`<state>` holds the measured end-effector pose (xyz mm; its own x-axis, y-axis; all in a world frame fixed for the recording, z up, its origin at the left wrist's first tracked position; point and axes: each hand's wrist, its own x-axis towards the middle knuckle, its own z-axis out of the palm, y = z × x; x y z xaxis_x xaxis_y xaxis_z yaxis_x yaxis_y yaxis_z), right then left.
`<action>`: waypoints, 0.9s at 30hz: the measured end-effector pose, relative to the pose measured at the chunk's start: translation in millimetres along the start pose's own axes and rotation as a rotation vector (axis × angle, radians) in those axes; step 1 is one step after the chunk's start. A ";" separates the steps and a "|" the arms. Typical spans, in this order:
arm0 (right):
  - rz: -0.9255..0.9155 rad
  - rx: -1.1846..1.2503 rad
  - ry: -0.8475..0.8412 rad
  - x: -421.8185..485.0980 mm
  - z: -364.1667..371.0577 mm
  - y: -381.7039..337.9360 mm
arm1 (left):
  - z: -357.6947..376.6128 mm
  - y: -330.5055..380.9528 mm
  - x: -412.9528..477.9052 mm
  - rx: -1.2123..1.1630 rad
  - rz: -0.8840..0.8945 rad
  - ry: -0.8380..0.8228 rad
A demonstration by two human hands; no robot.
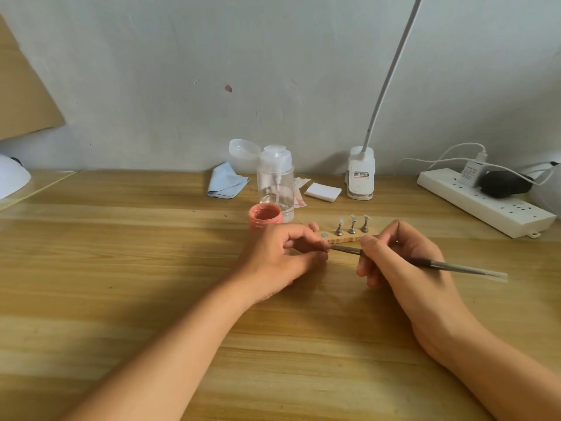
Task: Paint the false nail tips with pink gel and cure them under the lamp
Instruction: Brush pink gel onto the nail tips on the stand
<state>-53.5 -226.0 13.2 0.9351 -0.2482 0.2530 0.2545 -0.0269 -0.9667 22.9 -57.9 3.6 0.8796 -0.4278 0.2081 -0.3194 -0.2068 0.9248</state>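
The wooden worktop [121, 268] carries everything toward its far edge, and that crowding is the main risk. A white domed thing [12, 180] at the left edge, cut off by the frame, is probably the curing lamp. It sits well apart from the work, so wet tips would have to cross open worktop to reach it and could smear or tip over on the way.

The left hand [282, 259] has its fingers curled, with thumb and forefinger pinched on the front end of the brush [455, 266]. I cannot tell whether it hides a tip or only the bristles. The right hand [400, 259] grips the brush shaft like a pen.

The open jar of pink gel [265, 215] stands just behind the left hand's knuckles, toward the far edge. A lift of that wrist could knock it over or drag skin through the gel. With the lid off, daylight may also thicken the gel.

The small wooden strip [343, 238] lies just beyond both hands. A forward nudge from the right knuckles would probably shift it.

The three clear nail tips [352, 218] stand on their metal pegs, seemingly unpainted, beside one bare disc [325, 235]. They look top-heavy, so a brush pressed too hard could topple one.
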 end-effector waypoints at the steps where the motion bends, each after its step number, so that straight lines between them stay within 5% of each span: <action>1: -0.001 0.004 0.008 0.3 -0.3 0.5 | 0.2 -0.3 0.4 -0.002 0.001 0.001; 27: 0.015 -0.005 0.021 -0.1 1.1 0.1 | -0.2 1.0 -0.1 -0.012 -0.007 -0.003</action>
<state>-53.3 -225.0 13.0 0.9335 -0.2690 0.2373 0.2387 -0.0277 -0.9707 22.5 -57.9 4.5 0.8807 -0.4290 0.2009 -0.3094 -0.1996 0.9298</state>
